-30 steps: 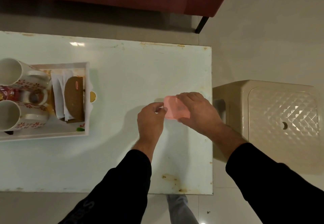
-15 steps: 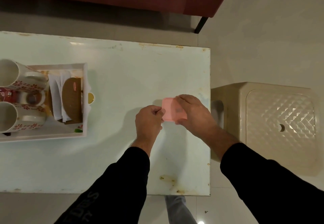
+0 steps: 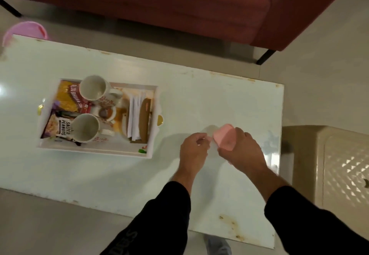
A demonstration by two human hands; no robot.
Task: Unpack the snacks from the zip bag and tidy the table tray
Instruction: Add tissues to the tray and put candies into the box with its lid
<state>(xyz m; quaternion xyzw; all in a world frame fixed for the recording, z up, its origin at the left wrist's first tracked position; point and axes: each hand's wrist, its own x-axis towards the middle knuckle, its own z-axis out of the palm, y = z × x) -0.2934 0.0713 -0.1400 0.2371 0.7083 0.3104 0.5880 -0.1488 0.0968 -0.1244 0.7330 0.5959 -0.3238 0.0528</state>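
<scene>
A small pink zip bag (image 3: 224, 138), folded flat, is gripped in my right hand (image 3: 242, 149) just above the white table (image 3: 199, 99). My left hand (image 3: 193, 148) is beside it with fingers curled, pinching the bag's left edge. To the left stands the white tray (image 3: 95, 150) holding two white mugs (image 3: 92, 88) (image 3: 85, 128), a salted peanuts packet (image 3: 59, 129), a yellow-and-red snack packet (image 3: 68, 99), white napkins (image 3: 135, 119) and a brown oval lid (image 3: 144, 119).
A cream plastic stool (image 3: 337, 167) stands right of the table. A dark red sofa (image 3: 179, 1) runs along the far side. A pink bucket (image 3: 26, 32) sits on the floor at the far left corner.
The camera has swung left, so the whole tray and its snack packets show now. Both hands stay on the pink bag, which is now tilted up in my right hand.
</scene>
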